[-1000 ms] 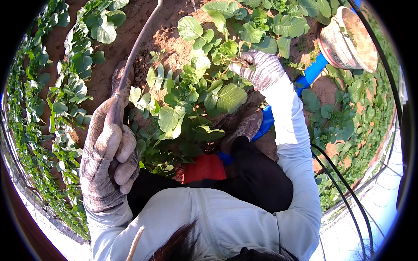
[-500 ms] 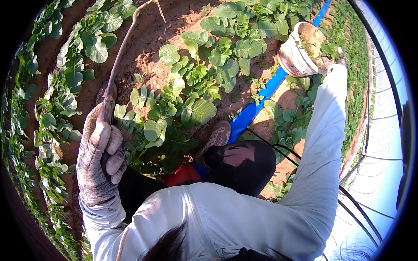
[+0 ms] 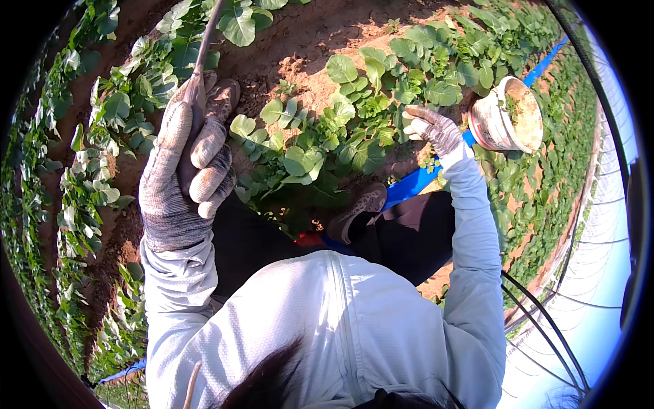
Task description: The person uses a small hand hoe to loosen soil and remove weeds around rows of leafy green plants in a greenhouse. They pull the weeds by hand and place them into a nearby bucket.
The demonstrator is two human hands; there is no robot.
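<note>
My left hand, in a grey-striped knit glove, is closed around the dark handle of a hand hoe. Its thin metal neck points away from me and the tip runs out of the top of the picture. My right hand, gloved too, hovers at the right side of the leafy green plants. Its fingers reach left, slightly bent and apart, with nothing visible in them. To the right of that hand a white bucket leans tilted, with some greenery and pale soil-coloured matter inside.
A blue strip runs along the ground past the bucket. More plant rows stand at the left. Bare reddish soil shows between rows. My shoe rests beside the plants. Black hoses or cords cross at the lower right.
My right hand has left the bucket and moved left toward the plants. The view has shifted, and the hoe's bent tip has gone out of sight at the top.
</note>
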